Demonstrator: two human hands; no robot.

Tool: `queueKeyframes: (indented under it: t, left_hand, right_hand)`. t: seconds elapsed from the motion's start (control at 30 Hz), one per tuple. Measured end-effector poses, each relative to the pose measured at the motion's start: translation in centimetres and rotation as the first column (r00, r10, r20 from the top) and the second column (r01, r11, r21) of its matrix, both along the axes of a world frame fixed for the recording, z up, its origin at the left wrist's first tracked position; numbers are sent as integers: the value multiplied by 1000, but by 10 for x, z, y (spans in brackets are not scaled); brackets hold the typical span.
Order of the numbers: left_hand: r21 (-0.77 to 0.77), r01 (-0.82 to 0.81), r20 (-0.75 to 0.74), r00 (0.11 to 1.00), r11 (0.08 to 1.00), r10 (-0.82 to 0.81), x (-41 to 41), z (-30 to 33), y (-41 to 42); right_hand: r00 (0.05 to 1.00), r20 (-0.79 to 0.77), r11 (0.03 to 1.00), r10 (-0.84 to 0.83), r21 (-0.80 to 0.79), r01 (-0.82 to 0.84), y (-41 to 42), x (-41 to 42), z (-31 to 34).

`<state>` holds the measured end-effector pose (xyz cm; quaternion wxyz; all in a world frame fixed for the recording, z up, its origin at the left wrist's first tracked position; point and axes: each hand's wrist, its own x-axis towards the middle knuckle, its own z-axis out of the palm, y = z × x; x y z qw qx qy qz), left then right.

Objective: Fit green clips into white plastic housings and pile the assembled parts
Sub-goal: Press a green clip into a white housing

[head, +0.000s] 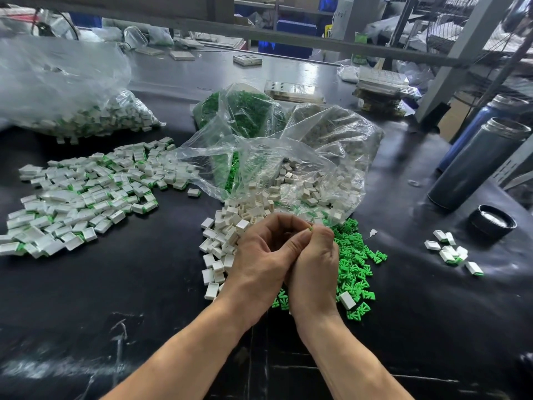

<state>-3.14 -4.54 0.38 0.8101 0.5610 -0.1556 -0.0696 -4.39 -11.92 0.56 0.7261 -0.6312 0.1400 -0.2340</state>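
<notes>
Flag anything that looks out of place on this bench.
One white housing lies among the loose green clips instead of the housings heap. A few assembled parts sit far right, apart from the main pile.

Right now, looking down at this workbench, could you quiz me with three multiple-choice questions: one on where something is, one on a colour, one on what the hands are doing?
1. Where is the big pile of assembled parts?
A. left of the hands
B. inside the metal flask
C. right beside the black lid

2. What colour are the loose clips?
A. red
B. green
C. blue

3. What are the left hand and right hand doing?
A. lying flat
B. pressed together, pinching a small part
C. lifting a bag

Answers: 1 A, the pile spreads across the table's left side. 2 B, they are bright green. 3 B, the fingers are curled, with green peeking out at the fingertips.
</notes>
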Motion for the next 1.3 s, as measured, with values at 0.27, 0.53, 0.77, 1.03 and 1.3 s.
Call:
queueKeyframes:
  t: [0.27, 0.53, 0.77, 1.03, 1.3]
  left_hand:
    - [2, 3, -2, 1000, 1000, -3, 5, 1, 0]
    - [-21, -10, -17, 1000, 1000, 10, 11, -2, -1]
    - [-10, -36, -23, 999, 999, 36, 10, -4, -3]
    - [2, -64, -24, 998, 998, 64, 8, -3, -4]
    - [62, -169, -1, 986, 984, 169, 14, 0, 11]
  right_hand:
    - [998, -47, 996, 39, 77, -36, -5, 12, -9]
    - [996, -72, 996, 48, 83, -42, -7, 20, -11]
    - [995, -98, 996, 14, 88, -5, -5, 19, -10]
    - [996, -76, 997, 42, 66, -37, -2, 14, -6]
    - [986, 62, 986, 152, -72, -147, -11, 3, -1]
